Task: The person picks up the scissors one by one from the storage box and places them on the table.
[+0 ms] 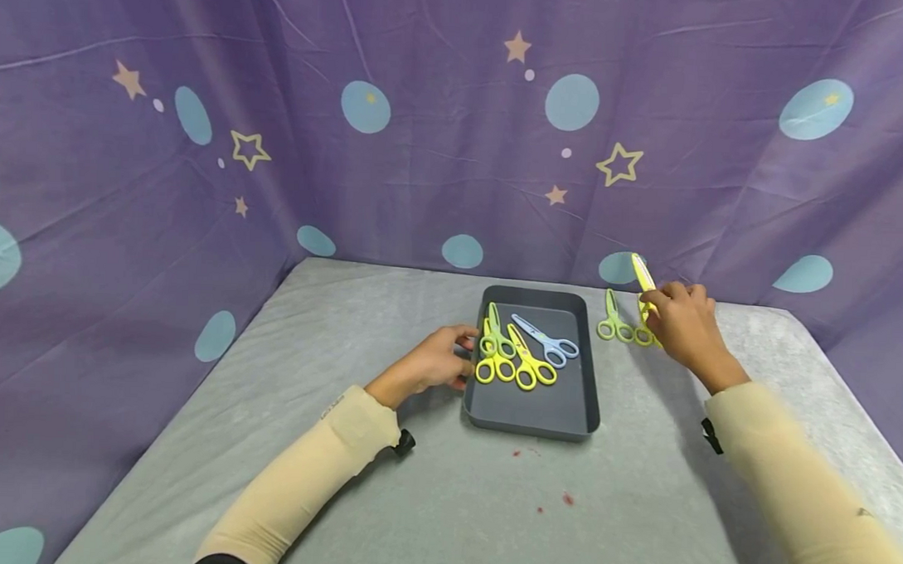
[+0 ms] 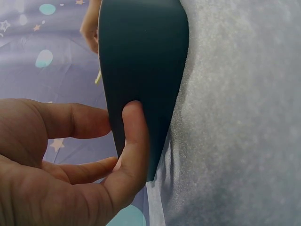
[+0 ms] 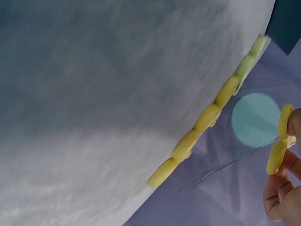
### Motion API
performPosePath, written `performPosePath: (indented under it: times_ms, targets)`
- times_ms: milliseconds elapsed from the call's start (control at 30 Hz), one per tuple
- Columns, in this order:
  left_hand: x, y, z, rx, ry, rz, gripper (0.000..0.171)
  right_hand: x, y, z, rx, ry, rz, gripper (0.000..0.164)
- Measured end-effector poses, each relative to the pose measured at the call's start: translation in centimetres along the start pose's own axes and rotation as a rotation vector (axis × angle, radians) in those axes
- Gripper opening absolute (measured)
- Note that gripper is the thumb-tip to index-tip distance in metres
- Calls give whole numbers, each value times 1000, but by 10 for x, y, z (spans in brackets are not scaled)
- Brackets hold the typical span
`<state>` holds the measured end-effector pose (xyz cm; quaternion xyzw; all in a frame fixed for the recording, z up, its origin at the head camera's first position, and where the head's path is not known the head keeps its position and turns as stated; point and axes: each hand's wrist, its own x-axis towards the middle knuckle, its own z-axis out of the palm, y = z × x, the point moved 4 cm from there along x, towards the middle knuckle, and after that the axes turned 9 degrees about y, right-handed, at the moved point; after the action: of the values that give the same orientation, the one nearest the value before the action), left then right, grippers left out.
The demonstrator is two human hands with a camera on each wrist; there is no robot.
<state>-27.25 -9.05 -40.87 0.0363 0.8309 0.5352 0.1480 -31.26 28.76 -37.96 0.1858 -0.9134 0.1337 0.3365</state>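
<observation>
My left hand (image 1: 437,358) pinches the left wall of a dark grey tray (image 1: 532,418); in the left wrist view, one finger lies along the wall's outer face and others reach over the rim. Inside the tray lie two yellow scissors (image 1: 532,369), green scissors (image 1: 493,321) partly over one of them, and blue scissors (image 1: 552,345). Raised above the table, my right hand (image 1: 685,323) holds yellow scissors (image 1: 642,274), blades pointing up and away. Their yellow handle loops (image 3: 276,157) show between the fingers in the right wrist view.
Right of the tray, green scissors (image 1: 614,325) lie on the grey cloth-covered table (image 1: 430,480). Beside them are more yellow scissors (image 3: 207,117), partly hidden by my right hand in the head view. A purple patterned curtain (image 1: 440,182) stands behind the table.
</observation>
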Motion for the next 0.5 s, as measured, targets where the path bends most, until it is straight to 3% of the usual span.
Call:
performPosePath:
  times_ms: [500]
  targets:
    - [-1,0,0,9,-1,3,70,-14,52,-9,-23,-144,173,27]
